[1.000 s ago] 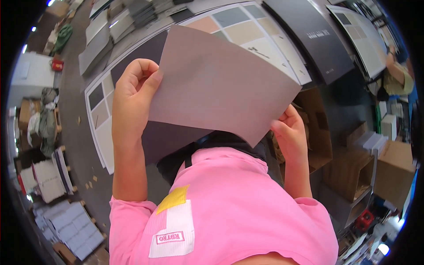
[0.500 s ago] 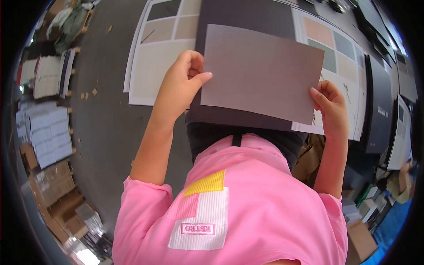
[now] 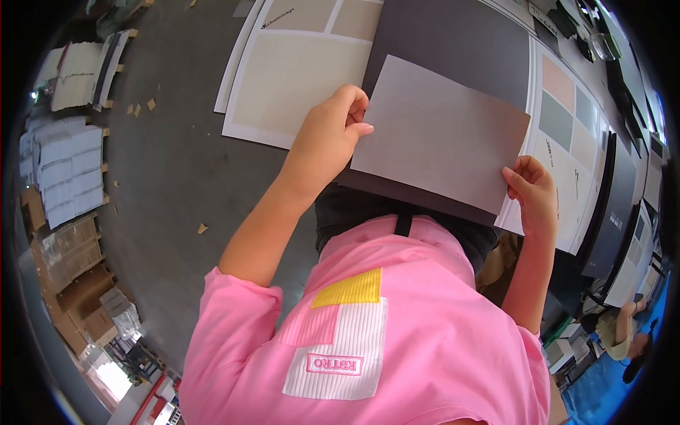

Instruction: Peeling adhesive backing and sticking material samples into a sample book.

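Note:
Between my two hands I hold up a flat grey-mauve rectangular sheet. My left hand pinches its left edge between thumb and fingers. The right edge, near the lower corner, is gripped by my right hand. Beneath the sheet lies a larger dark grey board in front of my waist, partly covered by it. Left of that board is a white sample panel with beige and cream swatches. Another panel with pink, grey and cream swatches lies to the right, close to my right hand.
Dark folders stand beyond the right panel. On the grey floor at left are small scraps. Pallets with stacked white paper bundles and cardboard boxes line the far left. Another person is at the lower right edge.
The view has turned, so the panels, board and sheet sit lower and further right. Both hands keep their hold on the sheet's edges.

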Available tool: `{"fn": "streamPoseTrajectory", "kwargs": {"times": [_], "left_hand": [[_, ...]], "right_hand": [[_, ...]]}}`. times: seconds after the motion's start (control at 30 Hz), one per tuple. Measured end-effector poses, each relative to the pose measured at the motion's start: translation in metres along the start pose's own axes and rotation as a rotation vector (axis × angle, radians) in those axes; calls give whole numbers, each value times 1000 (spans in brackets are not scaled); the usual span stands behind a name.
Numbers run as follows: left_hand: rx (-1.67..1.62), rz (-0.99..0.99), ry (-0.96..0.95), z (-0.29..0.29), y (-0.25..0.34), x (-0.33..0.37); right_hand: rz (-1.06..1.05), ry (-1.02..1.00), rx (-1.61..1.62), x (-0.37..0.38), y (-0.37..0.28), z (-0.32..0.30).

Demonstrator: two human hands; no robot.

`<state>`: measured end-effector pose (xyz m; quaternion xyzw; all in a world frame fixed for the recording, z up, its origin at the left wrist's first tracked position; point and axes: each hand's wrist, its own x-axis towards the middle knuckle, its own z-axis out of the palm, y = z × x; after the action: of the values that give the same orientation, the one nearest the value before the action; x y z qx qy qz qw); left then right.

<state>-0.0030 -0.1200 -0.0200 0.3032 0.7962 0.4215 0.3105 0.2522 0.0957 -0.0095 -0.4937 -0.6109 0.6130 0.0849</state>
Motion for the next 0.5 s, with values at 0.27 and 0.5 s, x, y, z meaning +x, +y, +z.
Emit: {"fn": "streamPoseTrajectory", "kwargs": {"times": [0.27,0.5], "left_hand": [[13,69,34,4,-4,-2],[16,107,70,7,-6,-4]], "right_hand": [[-3,-7,57,2,10,-2],[-19,-17,86,2,12,-3]]}}
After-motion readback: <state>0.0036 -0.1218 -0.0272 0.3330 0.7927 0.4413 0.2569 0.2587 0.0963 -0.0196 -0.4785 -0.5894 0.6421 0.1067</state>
